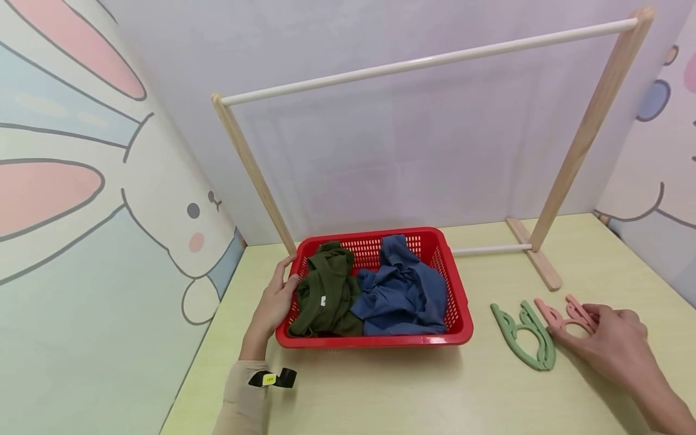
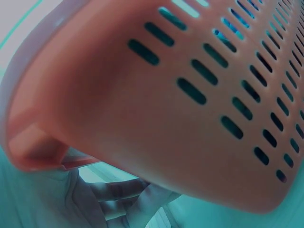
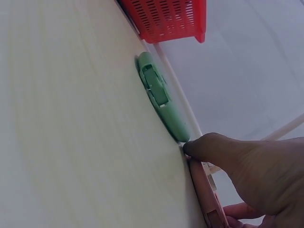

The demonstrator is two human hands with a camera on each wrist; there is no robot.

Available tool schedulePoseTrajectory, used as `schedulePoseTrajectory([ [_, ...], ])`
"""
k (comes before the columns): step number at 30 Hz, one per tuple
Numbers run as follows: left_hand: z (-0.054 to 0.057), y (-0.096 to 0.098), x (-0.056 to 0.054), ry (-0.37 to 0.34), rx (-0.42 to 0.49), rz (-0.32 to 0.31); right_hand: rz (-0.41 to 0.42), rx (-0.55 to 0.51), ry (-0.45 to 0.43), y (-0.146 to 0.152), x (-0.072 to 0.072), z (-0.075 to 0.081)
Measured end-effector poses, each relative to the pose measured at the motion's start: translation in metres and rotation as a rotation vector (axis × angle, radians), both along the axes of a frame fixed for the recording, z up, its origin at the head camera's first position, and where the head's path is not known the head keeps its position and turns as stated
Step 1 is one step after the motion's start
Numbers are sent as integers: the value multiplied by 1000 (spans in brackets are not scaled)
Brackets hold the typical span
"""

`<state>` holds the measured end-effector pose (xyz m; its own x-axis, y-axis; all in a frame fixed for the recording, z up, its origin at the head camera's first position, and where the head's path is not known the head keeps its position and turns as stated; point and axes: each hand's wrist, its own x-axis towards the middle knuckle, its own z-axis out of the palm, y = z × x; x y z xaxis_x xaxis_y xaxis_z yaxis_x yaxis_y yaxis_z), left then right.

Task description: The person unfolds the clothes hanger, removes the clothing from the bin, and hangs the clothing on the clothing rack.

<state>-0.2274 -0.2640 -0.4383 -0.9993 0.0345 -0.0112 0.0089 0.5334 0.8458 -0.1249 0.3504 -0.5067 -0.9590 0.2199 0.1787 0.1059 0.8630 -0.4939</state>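
Note:
A red plastic basket (image 1: 375, 342) holds a crumpled dark green garment (image 1: 331, 290) and a blue garment (image 1: 405, 293). My left hand (image 1: 275, 302) grips the basket's left end; the left wrist view shows its fingers (image 2: 118, 190) beneath the pierced basket wall (image 2: 142, 104). Over on the right, my right hand (image 1: 611, 338) grips a pink folding hanger (image 1: 551, 314) by its sides, thumb on the near left and fingers on the far right. A green folding hanger (image 1: 511, 332) lies folded just left of it, close to my right thumb (image 3: 209, 147) in the right wrist view.
A drying rack with wooden posts (image 1: 589, 130) and a white top bar (image 1: 429, 61) stands behind the basket. Its right foot (image 1: 535, 254) rests on the pale wooden table (image 1: 380, 393). Walls with rabbit drawings (image 1: 179, 199) close in both sides.

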Motion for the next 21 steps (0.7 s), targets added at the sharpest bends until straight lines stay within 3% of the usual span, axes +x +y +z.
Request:
schedulePoseTrajectory([
  [10,-2,0,-2,1,-8,3,-19,1,13,1,-1,4],
  [21,-2,-2,-1,-5,-7,-1,-36,-39,69,-5,-1,26],
])
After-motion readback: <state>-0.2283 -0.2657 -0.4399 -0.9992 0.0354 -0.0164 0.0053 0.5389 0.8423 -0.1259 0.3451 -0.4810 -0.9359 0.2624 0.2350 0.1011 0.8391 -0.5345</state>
